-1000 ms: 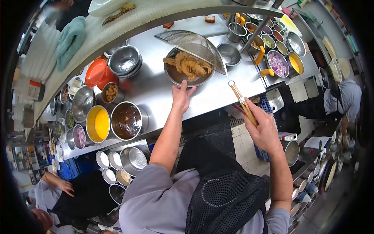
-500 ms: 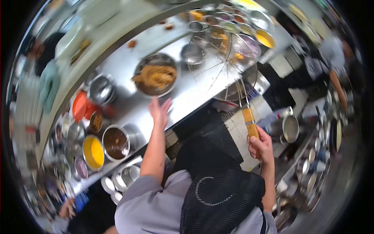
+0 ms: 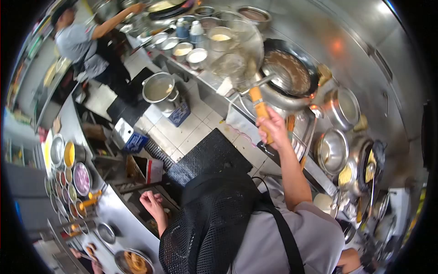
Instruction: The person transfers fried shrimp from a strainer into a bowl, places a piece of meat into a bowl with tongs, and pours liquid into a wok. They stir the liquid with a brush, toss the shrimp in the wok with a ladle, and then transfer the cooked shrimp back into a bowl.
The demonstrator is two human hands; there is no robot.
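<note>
1. The left hand [image 3: 153, 204] hangs empty with loose fingers, beside the steel bench [image 3: 119, 224].
2. The right hand [image 3: 270, 129] is closed around the wooden handle [image 3: 260, 111] of the wire skimmer [image 3: 235, 48].
3. The skimmer basket is blurred; it seems held over the bench, just left of the wok [image 3: 290, 73].

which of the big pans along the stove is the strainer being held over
The dark wok holding brown liquid, just beyond the right hand gripping the strainer by its wooden handle. The shiny steel pots to its right sit away from the strainer.
</note>
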